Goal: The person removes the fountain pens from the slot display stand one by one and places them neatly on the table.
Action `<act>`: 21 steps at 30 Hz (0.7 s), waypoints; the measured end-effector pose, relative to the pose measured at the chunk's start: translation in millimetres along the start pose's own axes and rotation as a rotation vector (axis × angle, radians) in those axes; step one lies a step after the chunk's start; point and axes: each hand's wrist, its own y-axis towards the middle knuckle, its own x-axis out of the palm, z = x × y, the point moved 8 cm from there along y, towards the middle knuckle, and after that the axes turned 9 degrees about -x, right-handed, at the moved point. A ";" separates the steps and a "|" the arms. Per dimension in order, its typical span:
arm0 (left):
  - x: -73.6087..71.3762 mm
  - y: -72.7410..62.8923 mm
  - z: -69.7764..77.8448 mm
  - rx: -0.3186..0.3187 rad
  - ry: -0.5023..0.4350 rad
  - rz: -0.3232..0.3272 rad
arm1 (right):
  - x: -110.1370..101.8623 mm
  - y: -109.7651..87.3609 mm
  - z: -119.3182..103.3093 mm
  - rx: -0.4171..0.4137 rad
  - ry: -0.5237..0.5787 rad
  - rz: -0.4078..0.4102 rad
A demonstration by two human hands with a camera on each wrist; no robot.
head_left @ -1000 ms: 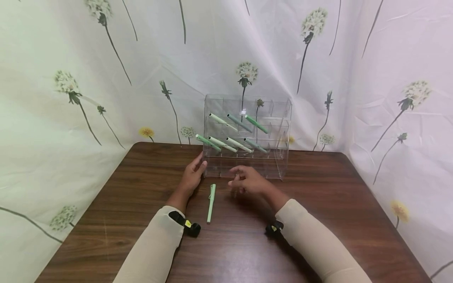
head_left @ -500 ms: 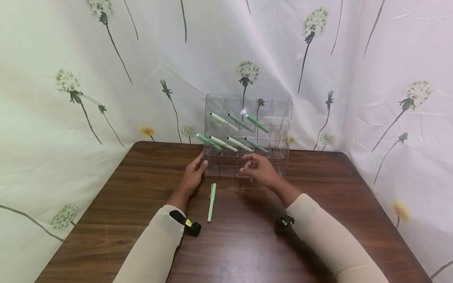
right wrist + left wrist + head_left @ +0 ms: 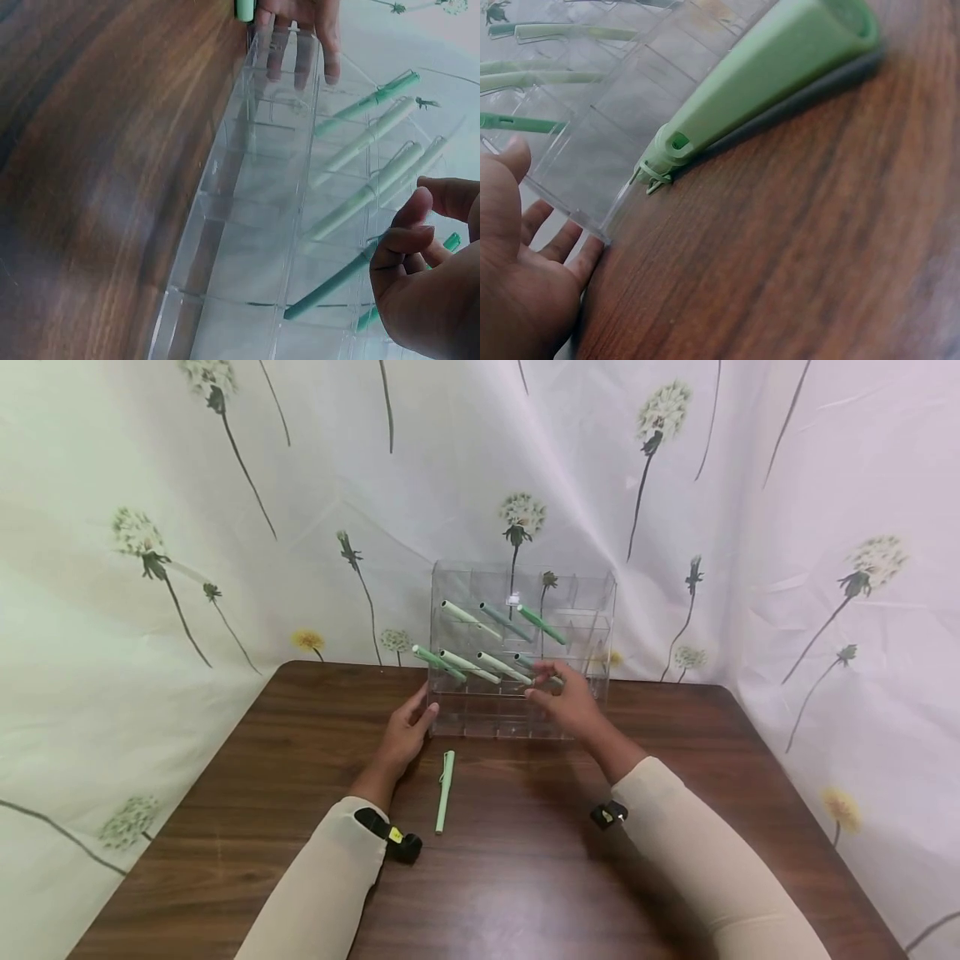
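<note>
A clear acrylic organizer (image 3: 480,724) stands at the table's back, with several green, pale green and teal pens slanting out of its compartments. My left hand (image 3: 403,735) rests against its left side, thumb at the front edge and fingers along the outer wall. My right hand (image 3: 573,697) is at the middle row beside the dark teal pen (image 3: 330,285), fingers bent and apart. In the right wrist view those fingers hide that pen's upper end. A light green pen (image 3: 445,793) lies on the table in front of the organizer, large in the left wrist view.
The brown wooden table (image 3: 247,827) runs back to a white curtain (image 3: 360,468) with dandelion prints. Upper-row pens, among them a bright green pen (image 3: 542,625), jut forward above my right hand. Black cameras are strapped at both sleeves.
My right hand has moved right and up, from in front of the organizer's bottom row to the dark teal pen in the middle row. My left hand and the lying pen stay put.
</note>
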 end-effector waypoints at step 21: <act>-0.5 -0.3 1.5 -0.017 0.017 0.014 | -18.7 26.5 4.3 0.015 -0.082 0.025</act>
